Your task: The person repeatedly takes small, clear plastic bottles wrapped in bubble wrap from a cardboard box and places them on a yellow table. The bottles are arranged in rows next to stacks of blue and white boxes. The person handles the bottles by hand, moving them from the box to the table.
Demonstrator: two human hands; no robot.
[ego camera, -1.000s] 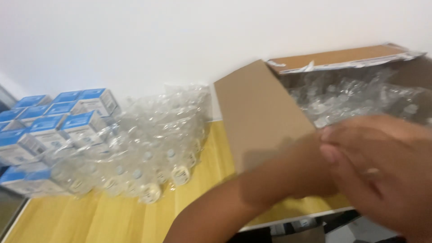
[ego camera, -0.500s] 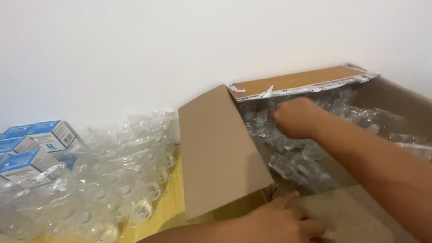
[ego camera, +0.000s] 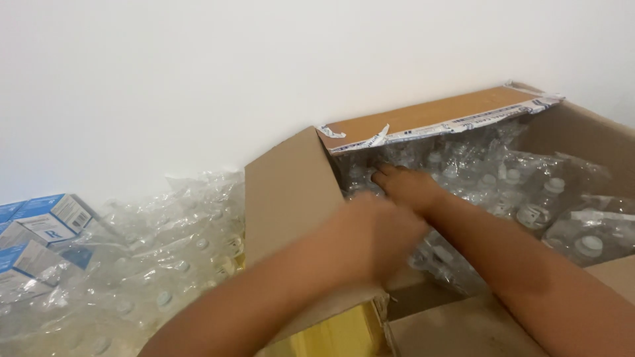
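Observation:
An open brown cardboard box (ego camera: 284, 192) stands against the white wall, filled with clear plastic-wrapped packs of small bottles (ego camera: 529, 198). My right hand (ego camera: 405, 185) reaches deep into the box's far left corner and rests on the wrapped bottles; whether it grips one I cannot tell. My left hand (ego camera: 370, 235), blurred by motion, is at the box's near left edge over the flap, fingers curled toward the packs inside.
A heap of the same clear wrapped bottles (ego camera: 172, 258) lies left of the box on a yellow wooden surface (ego camera: 337, 334). Several blue-and-white cartons (ego camera: 46, 225) are stacked at the far left. The box's flaps stand up at left and back.
My right hand has pushed farther into the box's back left corner. My left hand has risen from the near flap up to the box's left edge. The view has shifted right.

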